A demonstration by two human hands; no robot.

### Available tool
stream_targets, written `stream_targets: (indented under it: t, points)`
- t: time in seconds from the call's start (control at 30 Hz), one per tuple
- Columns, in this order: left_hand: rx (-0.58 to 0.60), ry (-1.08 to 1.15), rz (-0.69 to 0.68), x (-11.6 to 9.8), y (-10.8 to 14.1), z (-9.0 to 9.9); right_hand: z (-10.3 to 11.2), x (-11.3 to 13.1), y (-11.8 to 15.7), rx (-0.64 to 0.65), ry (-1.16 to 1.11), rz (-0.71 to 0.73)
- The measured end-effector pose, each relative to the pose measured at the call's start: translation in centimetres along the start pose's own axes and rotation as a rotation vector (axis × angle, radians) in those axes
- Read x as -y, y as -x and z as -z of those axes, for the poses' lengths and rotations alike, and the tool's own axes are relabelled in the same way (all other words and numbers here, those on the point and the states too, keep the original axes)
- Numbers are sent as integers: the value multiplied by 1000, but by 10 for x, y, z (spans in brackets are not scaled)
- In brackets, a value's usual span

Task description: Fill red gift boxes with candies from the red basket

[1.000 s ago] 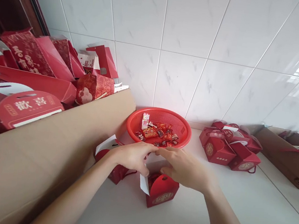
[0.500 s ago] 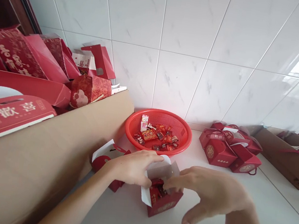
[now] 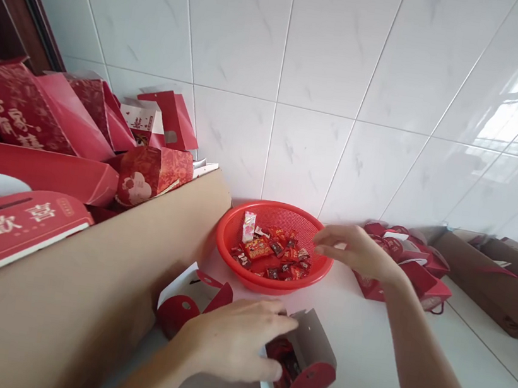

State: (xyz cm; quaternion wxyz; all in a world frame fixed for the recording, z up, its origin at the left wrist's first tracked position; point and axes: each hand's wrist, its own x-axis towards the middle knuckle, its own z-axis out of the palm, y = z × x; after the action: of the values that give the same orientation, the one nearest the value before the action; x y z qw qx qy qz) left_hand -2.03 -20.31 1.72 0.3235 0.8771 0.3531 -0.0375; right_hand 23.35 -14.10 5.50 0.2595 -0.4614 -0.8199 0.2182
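An upright red gift box [image 3: 310,385] stands with its top flaps raised and red-wrapped sweets [image 3: 283,359] inside. My left hand [image 3: 240,338] grips its left side, the thumb over the opening and the fingers by the back flap. Above the right rim of a red plastic basket [image 3: 226,263] is my right hand [image 3: 352,247], its fingers stretched toward the basket, partly curved, with nothing visible in them. Several small wrapped sweets [image 3: 275,250] lie in the basket, along with a pale pink packet [image 3: 248,226]. Behind my left hand sits another red box [image 3: 177,310] with its flaps open.
On the left a large cardboard carton [image 3: 155,257] holds several red gift boxes [image 3: 25,227]. Closed red boxes [image 3: 419,279] are grouped at the right, partly behind my right arm. Further right is a brown carton [image 3: 480,287]. White tiled wall [image 3: 306,156] rises behind.
My right hand has moved from the box up and away to the basket's right rim. The box has turned and shifted slightly right and nearer, my left hand staying on it.
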Motion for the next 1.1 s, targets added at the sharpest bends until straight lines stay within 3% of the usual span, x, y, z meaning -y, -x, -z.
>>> stream_targets:
  t: [0.1, 0.2, 0.4, 0.6, 0.7, 0.93, 1.1]
  points:
    - [25, -39, -10, 0, -3, -5, -13, -23, -42, 284, 262, -103]
    - [22, -59, -14, 3, -6, -6, -29, -42, -68, 394, 381, -171]
    - [39, -56, -7, 6, -6, -5, -57, -60, -91, 566, 509, -264]
    - [64, -59, 5, 3, -4, -4, -79, -55, -100, 780, 402, -295]
    - [64, -74, 0, 2, -4, -4, -83, -53, -97, 722, 346, -249]
    - [49, -73, 5, 3, -3, -3, -72, -49, -93, 323, 195, -116]
    - [21, -29, -34, 7, -2, 4, -52, -17, -61, 214, -113, -70]
